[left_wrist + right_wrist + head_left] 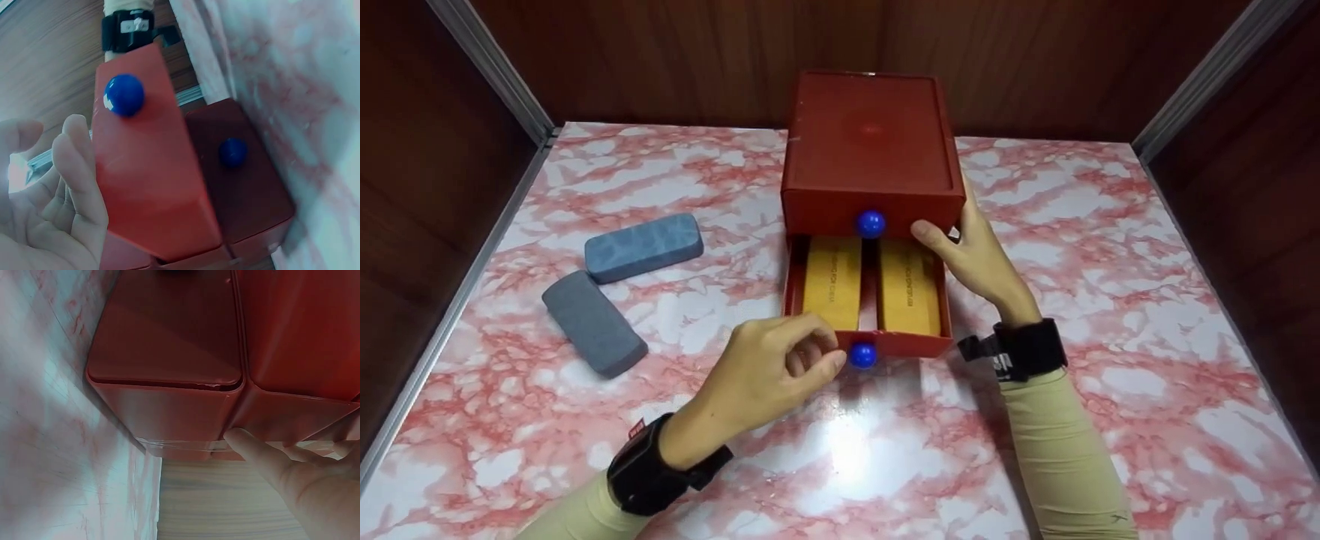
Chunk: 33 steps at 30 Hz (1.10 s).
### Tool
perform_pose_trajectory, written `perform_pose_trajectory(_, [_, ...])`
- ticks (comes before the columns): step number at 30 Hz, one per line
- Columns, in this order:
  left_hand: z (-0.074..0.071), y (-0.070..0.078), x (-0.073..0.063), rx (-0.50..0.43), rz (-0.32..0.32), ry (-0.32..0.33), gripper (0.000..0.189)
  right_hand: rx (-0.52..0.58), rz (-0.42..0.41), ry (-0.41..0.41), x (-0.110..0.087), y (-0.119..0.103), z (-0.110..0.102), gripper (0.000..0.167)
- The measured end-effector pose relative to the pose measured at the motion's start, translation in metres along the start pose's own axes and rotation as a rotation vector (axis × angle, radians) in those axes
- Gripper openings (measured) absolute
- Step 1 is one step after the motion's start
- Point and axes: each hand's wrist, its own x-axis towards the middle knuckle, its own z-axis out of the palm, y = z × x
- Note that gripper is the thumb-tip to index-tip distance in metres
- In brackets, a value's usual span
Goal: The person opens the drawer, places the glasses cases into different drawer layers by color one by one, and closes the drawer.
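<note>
A red drawer cabinet with blue knobs stands on the table. Its middle drawer is pulled out, and a lower drawer is closed in the left wrist view. Inside the pulled-out drawer lie two yellow boxes with dark print, side by side. My left hand is at that drawer's front left, fingers bent, thumb near its blue knob; it holds nothing. My right hand grips the cabinet's right side, thumb over the upper drawer's front, fingers along the side wall.
To the left, a blue glasses case and a grey glasses case lie close together on the red-and-white marbled table. Brown wooden panels close off the back and both sides.
</note>
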Motion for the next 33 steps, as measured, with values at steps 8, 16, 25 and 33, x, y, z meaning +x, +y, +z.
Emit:
perform_pose_trajectory(8, [0.016,-0.008,-0.009,-0.006,-0.024,-0.029,0.013,-0.002,0.000,0.000,0.000,0.001,-0.001,0.082])
perform_pose_trajectory(16, [0.026,-0.010,-0.010,-0.028,-0.196,-0.109,0.020,0.016,0.000,-0.004,0.001,0.000,0.001,0.080])
perform_pose_trajectory(25, [0.039,-0.015,-0.006,-0.263,-0.310,-0.175,0.032,-0.002,0.003,0.001,0.001,-0.001,0.002,0.081])
perform_pose_trajectory(33, [0.047,-0.014,-0.004,-0.610,-0.504,-0.251,0.040,0.019,-0.006,-0.002,0.003,0.000,0.001,0.080])
